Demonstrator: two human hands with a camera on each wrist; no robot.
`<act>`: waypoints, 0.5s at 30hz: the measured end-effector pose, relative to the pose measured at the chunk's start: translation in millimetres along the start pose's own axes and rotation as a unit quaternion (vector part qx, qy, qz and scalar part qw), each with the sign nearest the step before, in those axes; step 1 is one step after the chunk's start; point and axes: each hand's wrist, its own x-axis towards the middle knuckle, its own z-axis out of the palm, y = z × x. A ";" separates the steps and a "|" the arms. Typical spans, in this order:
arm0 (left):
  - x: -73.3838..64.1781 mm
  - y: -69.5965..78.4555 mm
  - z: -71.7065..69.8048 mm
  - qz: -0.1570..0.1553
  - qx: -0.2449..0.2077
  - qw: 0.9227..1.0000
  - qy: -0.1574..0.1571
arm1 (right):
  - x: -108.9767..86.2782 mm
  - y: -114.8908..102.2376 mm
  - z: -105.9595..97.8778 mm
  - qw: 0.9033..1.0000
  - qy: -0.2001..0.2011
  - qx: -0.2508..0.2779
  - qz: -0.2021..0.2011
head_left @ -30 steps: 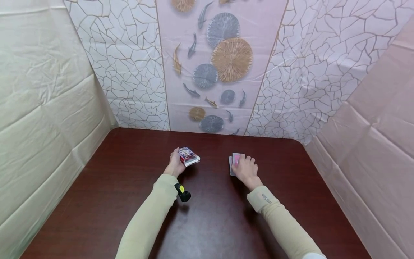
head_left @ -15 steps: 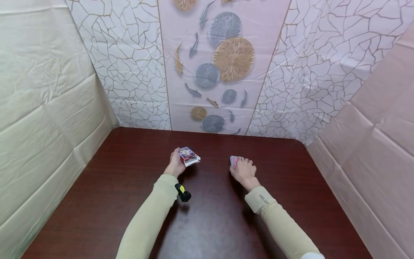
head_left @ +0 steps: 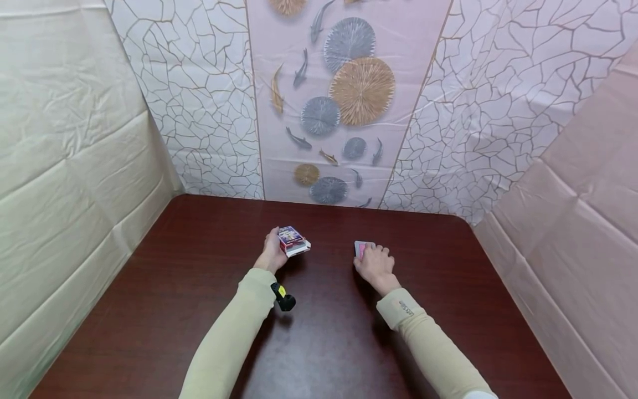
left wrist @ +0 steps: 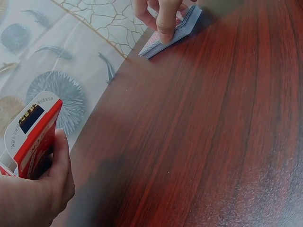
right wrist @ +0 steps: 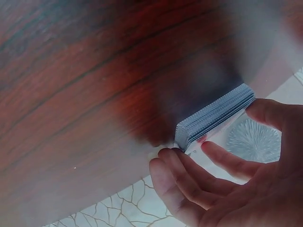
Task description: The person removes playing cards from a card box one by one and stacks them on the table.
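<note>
My left hand [head_left: 269, 254] holds a red and blue playing-card box [head_left: 291, 236] above the table, its end flap open toward me. In the left wrist view the box's white flap [left wrist: 20, 124] stands out beyond the fingers. To the right, my right hand [head_left: 377, 263] grips a deck of playing cards [head_left: 360, 249] from above, thumb at one side and fingers at the other. The right wrist view shows the deck's edges [right wrist: 217, 115] fairly even between thumb and fingers. Part of the deck lies under the hand in the head view. Hands and box are apart.
Both hands work over the far half of a dark red-brown wooden table [head_left: 319, 343]. A patterned cloth [head_left: 319, 105] hangs behind its back edge, with plain cloth walls left and right. A black wrist camera [head_left: 284, 297] sits on the left sleeve.
One second ago the cards lay in two offset parts under my right hand; now they form one closer stack. The right hand has shifted slightly left. The left hand and box barely moved.
</note>
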 end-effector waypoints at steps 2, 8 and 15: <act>-0.6 -0.7 0.9 -0.001 0.000 1.000 0.000 | -0.1 0.4 -0.2 1.000 -0.004 0.002 -0.001; -2.7 -3.0 2.9 -0.004 0.005 1.000 -0.001 | -2.0 0.1 -2.2 1.000 0.003 0.017 -0.001; -3.1 -3.0 3.7 0.002 0.011 1.000 -0.004 | -6.4 -16.1 -21.3 0.992 0.071 0.071 -0.077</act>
